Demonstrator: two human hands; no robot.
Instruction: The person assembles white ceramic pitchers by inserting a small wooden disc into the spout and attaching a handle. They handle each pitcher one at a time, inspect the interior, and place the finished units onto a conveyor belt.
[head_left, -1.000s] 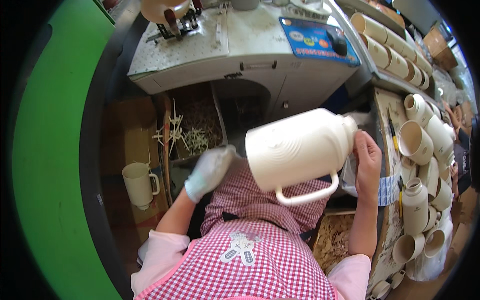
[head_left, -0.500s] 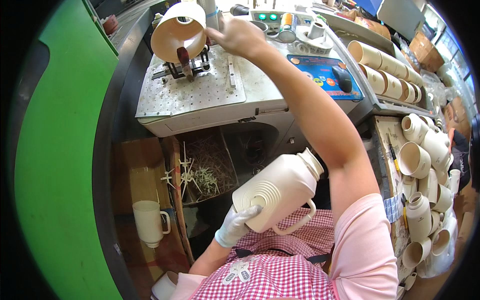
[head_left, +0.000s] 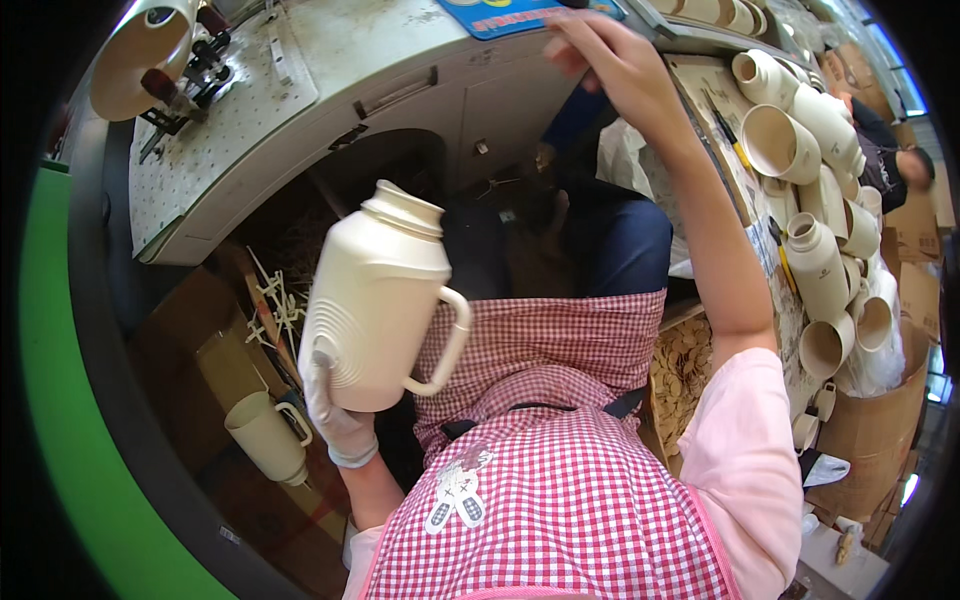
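A cream plastic jug (head_left: 385,295) with a side handle and ringed ridges stands nearly upright over my lap, its threaded neck uppermost. My left hand (head_left: 342,420), in a pale glove, grips it low on its left side. Bare and slightly blurred, my right hand (head_left: 625,75) is raised near the front edge of the workbench (head_left: 390,45). Its fingers are stretched out and apart, with nothing seen in them. Beside those fingers lies a blue mat (head_left: 500,18). A cream cylindrical cup (head_left: 140,70) sits in a black fixture (head_left: 190,95) at the far left.
Several cream bottles and cups crowd the side table (head_left: 720,170) on the right, with yellow-handled tools (head_left: 740,150). Another jug (head_left: 265,435) lies in a box at lower left. A green panel (head_left: 45,400) borders the left. A person (head_left: 890,165) is at the far right.
The view has swung right. My right hand has left the area beside the cup in the fixture and moved right. The jug in my left hand has turned more upright.
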